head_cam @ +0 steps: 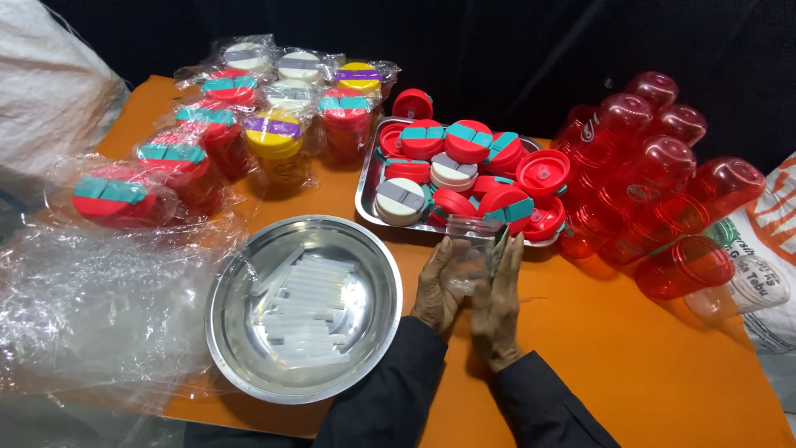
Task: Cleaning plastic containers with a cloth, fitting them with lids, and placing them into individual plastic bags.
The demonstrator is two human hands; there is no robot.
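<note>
Both hands are meeting over the orange table (pixel 597 332), just in front of the steel tray (pixel 366 187). Left hand (pixel 441 286) and right hand (pixel 498 303) are pressing palms inward on a clear plastic cup (pixel 471 249), w/ a bit of green showing at its right side, next to the right fingers. The cup is sitting upright between them, just above the table, fingers wrapping its sides; both hands are gripping it, neither clenched into a fist.

To the left, a round steel bowl (pixel 240 348) is resting on the table, w/ white straws (pixel 308 309) lying inside. The tray behind is holding a pile of lids (pixel 464 166), mostly red w/ teal flaps, a couple white & grey. Right of the tray, red see-through cups (pixel 655 182) are lying in nested stacks. Far left & back, bagged cups (pixel 249 124) w/ red, yellow & white lids are standing in rows. Loose clear plastic wrap (pixel 91 299) is bunching at the left edge.
</note>
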